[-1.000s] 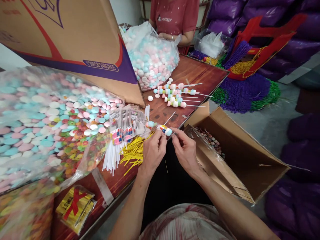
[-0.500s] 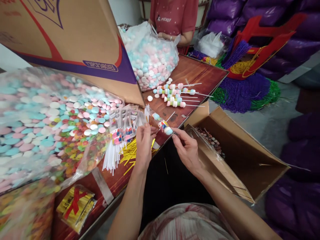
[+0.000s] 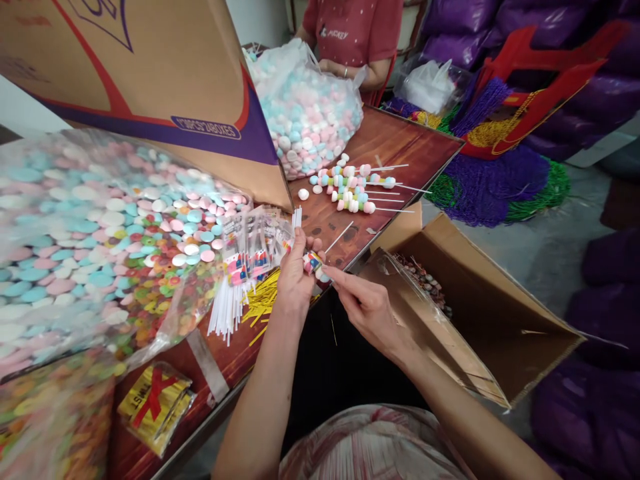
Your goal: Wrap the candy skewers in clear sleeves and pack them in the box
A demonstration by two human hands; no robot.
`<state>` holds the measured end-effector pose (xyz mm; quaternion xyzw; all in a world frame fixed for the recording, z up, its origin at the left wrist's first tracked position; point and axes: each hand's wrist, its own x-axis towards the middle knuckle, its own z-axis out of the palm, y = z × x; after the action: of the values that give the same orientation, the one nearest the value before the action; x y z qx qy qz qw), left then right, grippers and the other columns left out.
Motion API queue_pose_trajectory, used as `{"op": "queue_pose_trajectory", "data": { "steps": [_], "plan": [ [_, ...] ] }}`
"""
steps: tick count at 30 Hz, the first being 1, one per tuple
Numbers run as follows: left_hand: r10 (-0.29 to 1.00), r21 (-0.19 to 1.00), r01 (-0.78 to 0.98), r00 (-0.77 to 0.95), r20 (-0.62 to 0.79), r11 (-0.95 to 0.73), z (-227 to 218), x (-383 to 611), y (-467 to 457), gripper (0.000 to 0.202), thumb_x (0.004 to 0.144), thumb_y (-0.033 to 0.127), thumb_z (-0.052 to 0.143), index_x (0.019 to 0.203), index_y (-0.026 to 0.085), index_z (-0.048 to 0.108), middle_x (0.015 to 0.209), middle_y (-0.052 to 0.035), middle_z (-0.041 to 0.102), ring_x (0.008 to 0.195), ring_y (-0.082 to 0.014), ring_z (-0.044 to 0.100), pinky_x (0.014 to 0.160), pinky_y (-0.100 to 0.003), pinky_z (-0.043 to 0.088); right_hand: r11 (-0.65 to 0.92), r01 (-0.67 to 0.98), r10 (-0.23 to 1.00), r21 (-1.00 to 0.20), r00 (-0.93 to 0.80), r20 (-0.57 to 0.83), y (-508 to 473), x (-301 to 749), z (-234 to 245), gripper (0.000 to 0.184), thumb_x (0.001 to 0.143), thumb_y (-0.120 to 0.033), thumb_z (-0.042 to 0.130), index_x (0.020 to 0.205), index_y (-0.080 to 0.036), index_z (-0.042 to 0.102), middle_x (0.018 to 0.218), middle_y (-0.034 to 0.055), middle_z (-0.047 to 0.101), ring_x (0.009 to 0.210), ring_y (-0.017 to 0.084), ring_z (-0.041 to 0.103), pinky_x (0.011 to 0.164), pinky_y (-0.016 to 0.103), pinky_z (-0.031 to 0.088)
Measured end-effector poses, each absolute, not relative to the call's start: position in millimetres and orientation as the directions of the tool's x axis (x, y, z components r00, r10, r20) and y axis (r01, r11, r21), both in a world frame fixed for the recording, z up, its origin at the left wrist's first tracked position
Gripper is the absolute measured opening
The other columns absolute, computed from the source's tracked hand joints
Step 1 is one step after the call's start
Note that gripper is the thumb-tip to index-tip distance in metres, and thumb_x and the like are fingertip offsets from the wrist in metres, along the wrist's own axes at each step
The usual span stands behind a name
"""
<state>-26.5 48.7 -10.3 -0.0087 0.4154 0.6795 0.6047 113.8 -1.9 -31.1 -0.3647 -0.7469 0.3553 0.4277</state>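
My left hand [image 3: 295, 280] is closed round a wrapped candy skewer [image 3: 314, 262] at the table's near edge, its white stick poking up to the right. My right hand [image 3: 363, 303] pinches the skewer's lower end just right of the left hand. Directly left of my hands lie clear printed bags [image 3: 255, 247], a bundle of white sticks [image 3: 227, 310] and a heap of yellow twist ties [image 3: 263, 303].
A big clear bag of pastel candies [image 3: 90, 233] fills the left of the wooden table [image 3: 400, 147]. Finished skewers [image 3: 350, 190] lie further back, beside another candy bag [image 3: 305, 113]. An open cardboard box [image 3: 475, 313] stands right of me. A person in a red shirt [image 3: 357, 30] sits opposite.
My left hand went left to the twist ties and came back to the skewer. The skewer has been drawn lower and closer in, and both hands now meet on it.
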Motion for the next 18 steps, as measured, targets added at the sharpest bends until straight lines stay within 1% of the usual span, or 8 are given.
{"op": "queue_pose_trajectory", "data": {
  "steps": [2,4,6,8,11,14,16,18],
  "plan": [
    [0.803,0.551,-0.829,-0.265,-0.535,0.093,-9,-28,49,0.027,0.078,0.027,0.08,0.073,0.017,0.055,0.064,0.0057,0.056,0.056,-0.0049,0.057,0.053,-0.017,0.046,0.572,0.341,0.807,-0.746,-0.399,0.436,-4,115,-37,0.041,0.1,-0.015,0.04,0.133,-0.024,0.063,0.08,0.0036,0.064,0.069,0.015,0.06,0.066,0.025,0.049],
    [0.787,0.558,-0.823,-0.27,-0.555,0.111,-7,-28,48,0.031,0.077,0.03,0.08,0.071,0.017,0.053,0.063,0.0053,0.055,0.057,-0.0056,0.058,0.055,-0.018,0.047,0.615,0.45,0.785,-0.647,-0.424,0.451,-4,116,-41,0.042,0.099,-0.014,0.039,0.133,-0.021,0.063,0.07,0.0016,0.057,0.06,0.013,0.054,0.056,0.023,0.045],
    [0.789,0.584,-0.802,-0.276,-0.549,0.126,-7,-25,46,0.035,0.076,0.035,0.081,0.07,0.016,0.052,0.062,0.0045,0.055,0.058,-0.007,0.06,0.057,-0.02,0.049,0.639,0.526,0.769,-0.562,-0.457,0.447,-4,117,-42,0.042,0.099,-0.014,0.039,0.133,-0.019,0.064,0.066,0.0006,0.053,0.055,0.012,0.05,0.052,0.022,0.042],
    [0.806,0.624,-0.771,-0.286,-0.518,0.127,-7,-21,44,0.037,0.072,0.039,0.083,0.072,0.016,0.054,0.064,0.004,0.057,0.06,-0.0085,0.061,0.059,-0.021,0.049,0.632,0.563,0.775,-0.533,-0.464,0.43,-2,117,-42,0.043,0.099,-0.013,0.039,0.134,-0.018,0.063,0.067,0.0007,0.054,0.054,0.011,0.048,0.052,0.021,0.042],
    [0.835,0.684,-0.719,-0.299,-0.462,0.121,-10,-14,40,0.043,0.064,0.041,0.088,0.077,0.016,0.056,0.065,0.0038,0.059,0.06,-0.0103,0.064,0.056,-0.021,0.048,0.588,0.536,0.808,-0.605,-0.424,0.409,0,115,-41,0.044,0.098,-0.013,0.039,0.135,-0.017,0.062,0.072,0.0025,0.06,0.059,0.011,0.053,0.058,0.02,0.046],
    [0.865,0.724,-0.682,-0.296,-0.406,0.106,-14,-7,38,0.045,0.061,0.042,0.089,0.076,0.016,0.055,0.062,0.0047,0.058,0.056,-0.0096,0.063,0.054,-0.02,0.046,0.529,0.402,0.839,-0.748,-0.38,0.389,3,110,-39,0.043,0.097,-0.014,0.041,0.132,-0.018,0.065,0.083,0.0056,0.069,0.07,0.013,0.062,0.069,0.023,0.052],
    [0.875,0.731,-0.676,-0.292,-0.385,0.096,-17,-5,37,0.044,0.062,0.04,0.089,0.075,0.016,0.054,0.061,0.0053,0.058,0.054,-0.0087,0.061,0.056,-0.02,0.048,0.417,0.291,0.89,-0.861,-0.323,0.322,6,105,-37,0.04,0.096,-0.016,0.045,0.127,-0.021,0.068,0.09,0.0049,0.073,0.076,0.014,0.065,0.074,0.026,0.054],
    [0.879,0.715,-0.691,-0.272,-0.392,0.105,-19,-5,36,0.042,0.064,0.038,0.088,0.073,0.016,0.054,0.06,0.0053,0.058,0.053,-0.0085,0.061,0.058,-0.021,0.05,0.266,0.191,0.937,-0.945,-0.283,0.207,9,101,-34,0.036,0.095,-0.021,0.048,0.123,-0.022,0.071,0.087,0.0025,0.073,0.072,0.014,0.065,0.069,0.026,0.054]
  ]
}}
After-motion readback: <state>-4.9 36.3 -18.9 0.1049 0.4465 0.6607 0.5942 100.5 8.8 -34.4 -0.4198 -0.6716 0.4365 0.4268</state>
